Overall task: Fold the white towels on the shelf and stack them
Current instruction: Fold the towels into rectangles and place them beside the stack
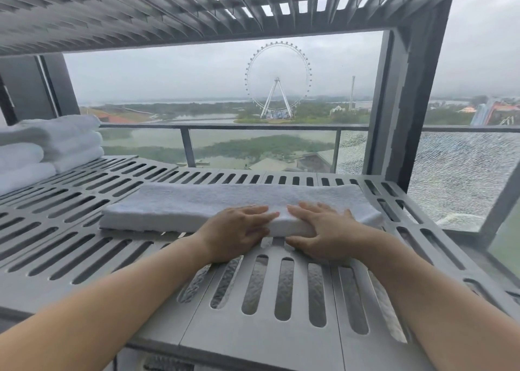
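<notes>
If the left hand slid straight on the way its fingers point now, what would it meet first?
The right hand. The left hand lies flat on the folded white towel, fingers aimed right and slightly away, and the right hand's fingertips lie just ahead, a small gap apart.

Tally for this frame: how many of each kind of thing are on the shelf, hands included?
Long white towel under the hands: 1
Pile of folded white towels, single towels not countable: 1
Hands, left hand and right hand: 2
Total: 4
</notes>
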Action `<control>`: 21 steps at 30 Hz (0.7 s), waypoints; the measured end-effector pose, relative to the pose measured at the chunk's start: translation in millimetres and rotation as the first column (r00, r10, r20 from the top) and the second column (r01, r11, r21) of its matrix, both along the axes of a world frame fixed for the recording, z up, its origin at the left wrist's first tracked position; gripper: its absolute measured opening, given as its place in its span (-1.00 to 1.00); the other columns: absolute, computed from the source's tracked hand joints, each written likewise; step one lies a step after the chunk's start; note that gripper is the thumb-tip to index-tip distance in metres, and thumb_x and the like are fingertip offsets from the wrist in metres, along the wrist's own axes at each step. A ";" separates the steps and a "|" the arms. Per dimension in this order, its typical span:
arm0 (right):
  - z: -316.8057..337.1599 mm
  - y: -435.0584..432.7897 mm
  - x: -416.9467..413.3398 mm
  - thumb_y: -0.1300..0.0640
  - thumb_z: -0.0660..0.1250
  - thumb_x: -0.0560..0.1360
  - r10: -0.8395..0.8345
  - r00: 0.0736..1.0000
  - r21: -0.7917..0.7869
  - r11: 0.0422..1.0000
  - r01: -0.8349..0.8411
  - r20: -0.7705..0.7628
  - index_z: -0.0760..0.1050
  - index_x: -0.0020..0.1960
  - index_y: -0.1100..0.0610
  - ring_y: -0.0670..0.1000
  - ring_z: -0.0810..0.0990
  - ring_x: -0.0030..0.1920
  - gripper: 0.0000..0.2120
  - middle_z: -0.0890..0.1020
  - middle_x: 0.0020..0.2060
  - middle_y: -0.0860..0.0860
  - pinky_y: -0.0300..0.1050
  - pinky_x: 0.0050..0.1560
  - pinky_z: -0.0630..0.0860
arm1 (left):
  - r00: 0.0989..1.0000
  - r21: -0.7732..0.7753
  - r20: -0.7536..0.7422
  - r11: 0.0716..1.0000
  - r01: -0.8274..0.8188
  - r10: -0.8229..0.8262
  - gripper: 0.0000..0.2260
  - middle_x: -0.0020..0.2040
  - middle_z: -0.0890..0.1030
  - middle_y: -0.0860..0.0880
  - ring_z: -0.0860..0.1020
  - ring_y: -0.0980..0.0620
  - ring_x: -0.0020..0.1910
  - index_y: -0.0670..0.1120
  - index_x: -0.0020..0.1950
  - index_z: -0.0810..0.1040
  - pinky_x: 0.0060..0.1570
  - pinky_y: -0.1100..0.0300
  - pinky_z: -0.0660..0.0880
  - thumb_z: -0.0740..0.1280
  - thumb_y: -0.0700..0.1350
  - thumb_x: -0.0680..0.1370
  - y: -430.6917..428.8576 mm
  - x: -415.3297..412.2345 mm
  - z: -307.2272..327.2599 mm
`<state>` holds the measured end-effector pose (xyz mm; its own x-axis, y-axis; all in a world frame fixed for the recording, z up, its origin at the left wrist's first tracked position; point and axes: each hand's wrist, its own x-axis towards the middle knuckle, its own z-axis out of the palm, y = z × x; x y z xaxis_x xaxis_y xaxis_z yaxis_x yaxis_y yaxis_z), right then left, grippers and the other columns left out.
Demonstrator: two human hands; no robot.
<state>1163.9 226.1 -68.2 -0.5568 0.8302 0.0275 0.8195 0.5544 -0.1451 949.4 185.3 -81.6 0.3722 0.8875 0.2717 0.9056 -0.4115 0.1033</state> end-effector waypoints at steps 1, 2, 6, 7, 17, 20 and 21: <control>0.6 0.3 0.3 -0.39 0.06 0.43 -0.001 1.000 0.028 1.000 0.001 -0.008 -0.02 0.46 -0.22 -0.01 -0.04 0.49 -0.33 0.00 0.50 -0.13 0.29 0.41 -0.11 | 1.000 -0.018 -0.013 1.000 0.002 -0.002 -0.59 0.46 0.28 0.05 0.23 0.07 0.43 0.15 0.45 0.22 0.39 0.11 0.18 0.07 0.13 0.60 -0.4 -0.9 0.7; 1.7 0.6 0.4 -0.41 0.01 0.43 -0.007 1.000 0.057 0.998 0.009 -0.027 0.02 0.46 -0.19 -0.01 0.03 0.48 -0.34 0.04 0.50 -0.11 0.25 0.42 0.00 | 1.000 -0.042 -0.028 0.999 0.003 -0.004 -0.56 0.45 0.30 0.04 0.27 0.07 0.41 0.14 0.44 0.23 0.36 0.09 0.23 0.02 0.19 0.58 -0.8 -0.7 3.4; 2.7 3.5 -3.1 -0.27 -0.13 0.54 -0.070 0.983 0.076 0.994 0.084 -0.170 0.13 0.46 -0.12 0.00 0.11 0.46 -0.47 0.13 0.49 -0.04 0.06 0.38 0.12 | 0.994 -0.030 0.111 0.999 0.023 -0.020 -0.44 0.27 0.49 -0.06 0.43 0.02 0.24 -0.02 0.30 0.47 0.24 0.04 0.37 -0.12 0.22 0.55 17.1 13.0 30.1; 1.4 4.3 -3.3 -0.23 -0.17 0.56 -0.090 0.986 0.060 0.993 0.099 -0.141 0.10 0.47 -0.10 0.01 0.07 0.47 -0.48 0.11 0.50 -0.01 0.10 0.41 0.06 | 0.989 -0.008 0.148 1.000 -0.011 0.012 -0.48 0.31 0.46 -0.05 0.38 0.04 0.29 -0.01 0.32 0.45 0.28 0.08 0.32 -0.11 0.19 0.58 24.7 18.5 34.2; 3.4 6.6 6.8 -0.16 -0.16 0.58 -0.261 0.963 -0.061 0.965 0.257 -0.062 0.11 0.45 -0.18 0.04 0.02 0.48 -0.55 0.10 0.49 -0.08 0.38 0.36 -0.19 | 0.972 -0.128 -0.167 0.974 -0.188 0.165 -0.56 0.54 -0.04 0.07 -0.05 0.06 0.50 0.20 0.49 -0.09 0.44 -0.11 -0.05 -0.18 0.17 0.60 33.1 37.2 2.2; 9.2 5.6 10.0 0.03 -0.02 0.55 -0.285 0.948 0.002 0.957 0.289 -0.141 0.42 0.09 0.01 0.08 0.38 0.25 -0.72 0.45 0.27 0.03 0.26 0.32 0.18 | 0.971 -0.115 -0.172 0.975 -0.190 0.169 -0.56 0.54 -0.04 0.08 -0.05 0.06 0.50 0.20 0.49 -0.08 0.44 -0.11 -0.04 -0.19 0.17 0.60 31.9 37.3 0.5; 10.8 5.2 11.7 0.07 0.01 0.52 -0.303 0.939 0.014 0.951 0.309 -0.164 0.40 -0.05 0.06 0.10 0.44 0.15 -0.80 0.51 0.15 0.06 0.19 0.25 0.30 | 0.971 -0.112 -0.168 0.976 -0.188 0.168 -0.56 0.54 -0.04 0.09 -0.05 0.06 0.50 0.21 0.49 -0.08 0.44 -0.10 -0.05 -0.19 0.18 0.60 31.5 37.3 0.3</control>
<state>1175.7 231.3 -57.4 -0.2616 0.9564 0.1299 0.9187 0.2880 -0.2702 986.7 216.8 -81.3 0.2343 0.9665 0.1043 0.9720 -0.2351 -0.0048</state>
